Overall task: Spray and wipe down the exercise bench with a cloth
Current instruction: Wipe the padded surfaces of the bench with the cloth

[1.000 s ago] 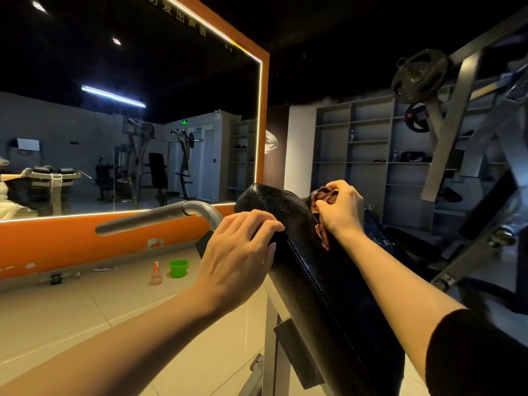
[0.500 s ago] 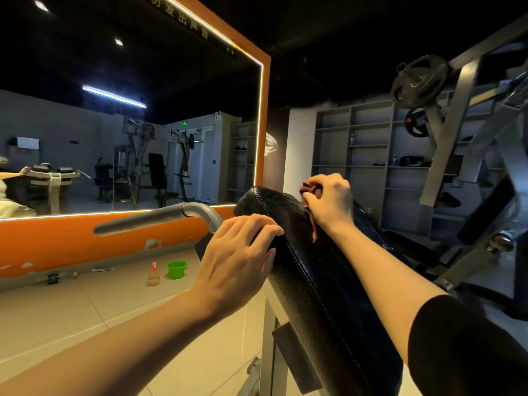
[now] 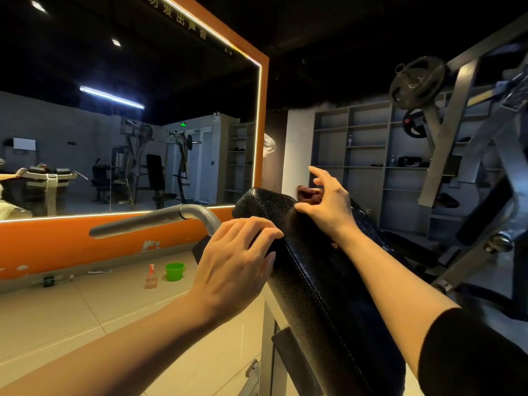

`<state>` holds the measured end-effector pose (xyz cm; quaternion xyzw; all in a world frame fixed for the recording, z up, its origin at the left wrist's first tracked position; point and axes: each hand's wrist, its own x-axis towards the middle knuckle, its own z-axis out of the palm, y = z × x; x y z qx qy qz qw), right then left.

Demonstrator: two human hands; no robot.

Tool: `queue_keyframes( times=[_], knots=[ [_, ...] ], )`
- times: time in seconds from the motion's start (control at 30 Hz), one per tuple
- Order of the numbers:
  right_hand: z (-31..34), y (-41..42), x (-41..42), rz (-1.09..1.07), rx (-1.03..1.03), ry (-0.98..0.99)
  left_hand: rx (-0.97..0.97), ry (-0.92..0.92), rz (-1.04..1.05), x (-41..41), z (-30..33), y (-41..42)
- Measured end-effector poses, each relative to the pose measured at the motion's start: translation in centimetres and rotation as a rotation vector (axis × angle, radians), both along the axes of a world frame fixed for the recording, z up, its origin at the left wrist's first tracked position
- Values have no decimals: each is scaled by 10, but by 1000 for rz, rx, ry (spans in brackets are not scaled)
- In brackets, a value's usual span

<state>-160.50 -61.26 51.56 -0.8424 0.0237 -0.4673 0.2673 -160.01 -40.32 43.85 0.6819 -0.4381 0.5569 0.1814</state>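
My left hand (image 3: pixel 237 261) rests on the near edge of the black textured padded bench (image 3: pixel 308 270), fingers (image 3: pixel 258 228) curled over its rim and gripping it. My right hand (image 3: pixel 328 205) sits at the top of the pad, farther along. Its fingers (image 3: pixel 321 174) are spread and lifted, the thumb pressing flat on the pad. The small reddish-brown cloth (image 3: pixel 307 193) lies bunched just under those raised fingers, on the far side of the pad's top edge; I cannot tell whether any finger pinches it, since my hand covers most of it.

A grey metal handle bar (image 3: pixel 148 220) juts out to the left of the pad. On the pale tiled floor (image 3: pixel 71 324) stand a clear spray bottle (image 3: pixel 151 277) and a small green plastic bucket (image 3: pixel 174 271), well apart from my hands.

Half a second ago my right fingers were closed in a fist around the cloth; now they have opened. My left hand has stayed put.
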Motion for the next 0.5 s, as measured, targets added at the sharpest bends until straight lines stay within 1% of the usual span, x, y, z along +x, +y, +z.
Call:
queue_keyframes(
  times=[0.03,0.07,0.17,0.23,0.27,0.3,0.37,0.43,0.47,0.5],
  knots=[
    [1,3,0,135,73,33,3,-4,1,0,0,0],
    [0,4,1,225,125,89,5,-7,2,-1,1,0],
    [-7,-6,2,305,144,191,6,-9,-1,-1,1,0],
    [-14,-13,1,322,130,187,11,-15,-4,0,1,0],
    [-18,-17,2,294,114,176,12,-18,-5,0,1,0],
    [-21,-20,3,217,86,173,11,-19,-5,0,1,1],
    [-26,-27,5,-21,79,166,12,-17,-3,-1,1,1],
    [-25,-28,1,-214,128,124,18,-18,0,-1,1,1],
    [-24,-25,-2,-244,127,83,19,-22,1,-1,1,1],
    [-21,-21,-4,-214,101,53,18,-26,2,-1,1,0]
  ],
)
